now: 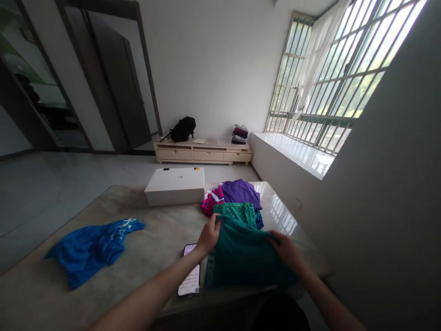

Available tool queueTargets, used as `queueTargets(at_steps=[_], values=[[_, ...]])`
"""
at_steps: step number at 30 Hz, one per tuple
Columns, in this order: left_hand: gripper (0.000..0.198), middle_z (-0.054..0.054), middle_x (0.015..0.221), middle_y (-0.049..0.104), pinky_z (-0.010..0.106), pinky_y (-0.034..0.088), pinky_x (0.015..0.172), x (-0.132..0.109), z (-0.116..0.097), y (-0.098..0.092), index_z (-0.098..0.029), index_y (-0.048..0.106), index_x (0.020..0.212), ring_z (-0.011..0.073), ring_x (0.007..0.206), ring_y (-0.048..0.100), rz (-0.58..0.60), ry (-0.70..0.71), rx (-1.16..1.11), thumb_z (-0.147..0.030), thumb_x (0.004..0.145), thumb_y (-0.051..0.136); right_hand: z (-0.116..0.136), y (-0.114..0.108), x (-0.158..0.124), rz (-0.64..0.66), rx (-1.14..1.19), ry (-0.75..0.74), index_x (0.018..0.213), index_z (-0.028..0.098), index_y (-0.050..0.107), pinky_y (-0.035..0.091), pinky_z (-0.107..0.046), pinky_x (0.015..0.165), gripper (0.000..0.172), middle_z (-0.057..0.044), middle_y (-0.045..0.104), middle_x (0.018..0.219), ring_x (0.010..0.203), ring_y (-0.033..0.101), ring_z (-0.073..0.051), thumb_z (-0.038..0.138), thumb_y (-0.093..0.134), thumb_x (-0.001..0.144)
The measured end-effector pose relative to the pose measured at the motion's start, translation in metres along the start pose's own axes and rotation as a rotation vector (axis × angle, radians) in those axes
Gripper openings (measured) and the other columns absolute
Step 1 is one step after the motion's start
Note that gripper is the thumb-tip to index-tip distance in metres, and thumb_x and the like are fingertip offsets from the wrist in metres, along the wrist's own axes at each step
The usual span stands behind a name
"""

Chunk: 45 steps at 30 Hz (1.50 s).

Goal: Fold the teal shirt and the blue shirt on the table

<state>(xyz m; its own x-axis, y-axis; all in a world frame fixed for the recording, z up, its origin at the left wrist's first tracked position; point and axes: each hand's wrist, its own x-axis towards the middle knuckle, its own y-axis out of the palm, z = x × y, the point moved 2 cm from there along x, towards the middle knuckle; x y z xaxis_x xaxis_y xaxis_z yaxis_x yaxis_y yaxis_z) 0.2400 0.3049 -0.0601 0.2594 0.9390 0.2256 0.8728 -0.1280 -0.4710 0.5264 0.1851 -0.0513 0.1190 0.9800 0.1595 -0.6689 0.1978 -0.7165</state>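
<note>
The left hand [210,233] has its thumb and fingers pinched together on the far left corner of a dark green garment [246,255]. The right hand [285,247] is closed over the garment's right side, its fingertips partly hidden by the cloth. The garment spreads between the hands at the near edge of the table [156,250].

Just beyond it, a green patterned cloth [237,210] lies partly covered by the garment; behind that are a purple garment [243,192] and, to its left, a pink striped one [212,198]. This pile crowds the far side of the work. Left of the garment lies a phone [190,278] with its screen lit, partly covered by the left forearm.

Farther left, a crumpled blue shirt [94,246] lies well apart from the rest. A white box [175,186] takes up the table's far side, left of the pile. Beyond the table, a low cabinet [208,155] bears a black backpack [184,129] on the left and stacked clothes [240,134] on the right.
</note>
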Motion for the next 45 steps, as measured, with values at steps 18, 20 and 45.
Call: queueTargets(at_steps=[18, 20, 45], values=[[0.029, 0.009, 0.12, 0.067, 0.043, 0.06, 0.087, 0.074, 0.133, 0.06, -0.015, 0.064, 0.122, 0.0232, 0.102, 0.068, 0.135, -0.465, -0.094, -0.031, 0.099, 0.066, -0.032, 0.101, 0.129, -0.198, -0.318, 0.206, 0.146, 0.015, 0.054, 0.037, -0.042, 0.115, 0.056, -0.018, 0.05, 0.151, 0.139, 0.048, -0.034, 0.021, 0.054, 0.091], [0.03, 0.009, 0.12, 0.067, 0.042, 0.06, 0.086, 0.077, 0.14, 0.067, -0.015, 0.063, 0.124, 0.0228, 0.101, 0.069, 0.123, -0.49, -0.159, -0.032, 0.1, 0.066, -0.023, 0.114, 0.112, -0.219, -0.3, 0.172, 0.149, 0.017, 0.05, 0.037, -0.04, 0.116, 0.056, -0.015, 0.045, 0.155, 0.143, 0.044, -0.032, 0.02, 0.049, 0.093], [0.024, 0.006, 0.105, 0.07, 0.036, 0.061, 0.077, 0.098, 0.092, 0.043, -0.013, 0.067, 0.111, 0.0181, 0.086, 0.07, 0.147, -0.594, -0.796, -0.034, 0.1, 0.065, 0.057, 0.184, 0.004, -0.13, -0.258, 0.025, 0.093, 0.017, 0.07, 0.045, -0.025, 0.059, 0.028, -0.008, 0.076, 0.08, 0.074, 0.074, -0.024, -0.001, 0.051, 0.083]])
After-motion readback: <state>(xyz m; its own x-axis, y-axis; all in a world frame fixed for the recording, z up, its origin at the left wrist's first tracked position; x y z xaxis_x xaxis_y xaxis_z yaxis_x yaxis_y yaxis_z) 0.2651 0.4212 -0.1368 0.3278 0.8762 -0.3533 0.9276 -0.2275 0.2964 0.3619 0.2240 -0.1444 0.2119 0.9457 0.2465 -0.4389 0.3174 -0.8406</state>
